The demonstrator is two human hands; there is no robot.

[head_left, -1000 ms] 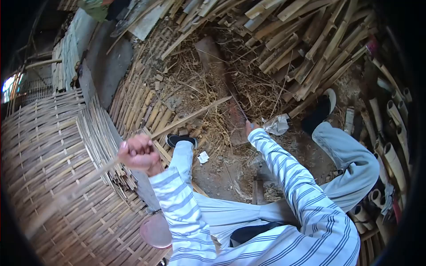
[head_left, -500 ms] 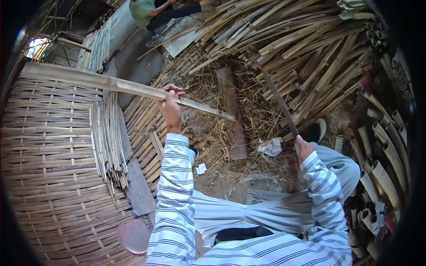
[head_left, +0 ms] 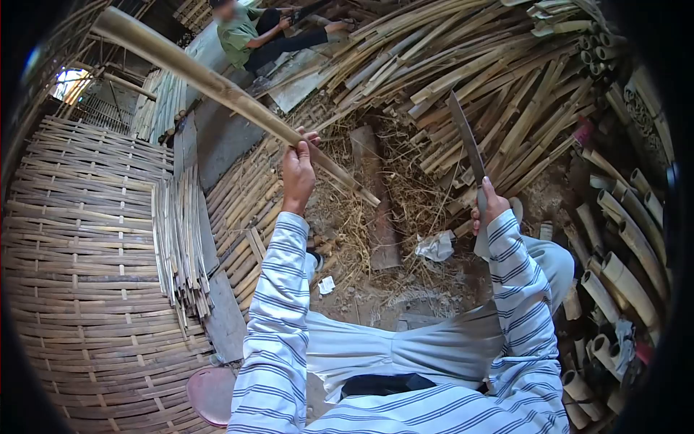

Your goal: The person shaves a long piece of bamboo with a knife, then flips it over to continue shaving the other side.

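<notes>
My left hand (head_left: 297, 176) is closed around a long split bamboo piece (head_left: 206, 79). The piece slants from the upper left down to the middle, and its lower end overlaps a wooden block (head_left: 381, 235) on the ground. In my right hand (head_left: 494, 204) is a machete (head_left: 468, 141), its long blade pointing up and away from me. Bamboo shavings (head_left: 412, 181) lie thickly around the block.
Split bamboo lengths (head_left: 506, 101) are heaped at the upper right, and bamboo tubes (head_left: 625, 282) stand at the right. A woven bamboo panel (head_left: 87, 282) covers the left, with thin strips (head_left: 184, 246) on its edge. Another person (head_left: 242, 40) sits at the back.
The bamboo piece has tilted more steeply, its far end rising and swinging right. My left hand has moved slightly right and up. My right hand has lifted the machete a little.
</notes>
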